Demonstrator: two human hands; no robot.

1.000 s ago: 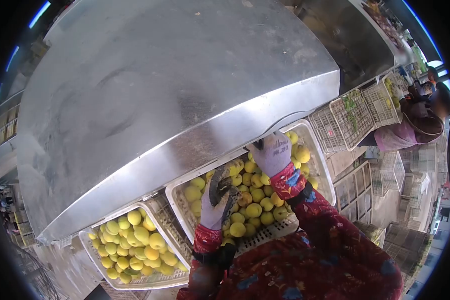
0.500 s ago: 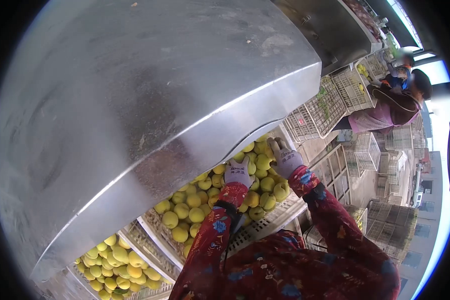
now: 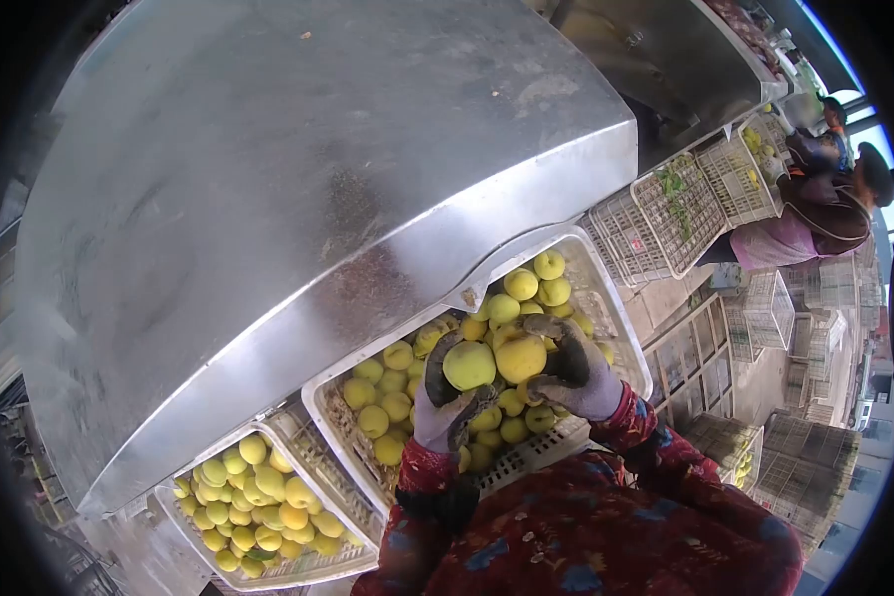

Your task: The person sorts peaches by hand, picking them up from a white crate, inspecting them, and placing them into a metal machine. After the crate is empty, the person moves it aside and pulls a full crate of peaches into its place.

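Note:
My left hand [image 3: 441, 409], in a pale glove with dark, dirty fingers, is curled around a yellow-green peach [image 3: 469, 366]. In the same kind of glove, my right hand [image 3: 578, 372] grips a yellower peach [image 3: 520, 356] that has a brownish top. The two peaches are side by side, close together, above a white plastic crate [image 3: 621, 316]. Many more peaches [image 3: 395, 405] lie in that crate below and around my hands. Both palms are turned inward, with thumbs and fingers bent around the fruit.
A large metal housing [image 3: 348, 199] overhangs the crate's far side. Another crate of peaches [image 3: 258, 507] stands at the lower left. Stacked crates [image 3: 666, 214] and a person in a dark top [image 3: 829, 214] are at the right. A wooden pallet [image 3: 690, 353] lies on the floor.
My hands have come up from among the peaches in the crate and turned palms inward. Each now holds a peach. The view has shifted, showing more of both crates.

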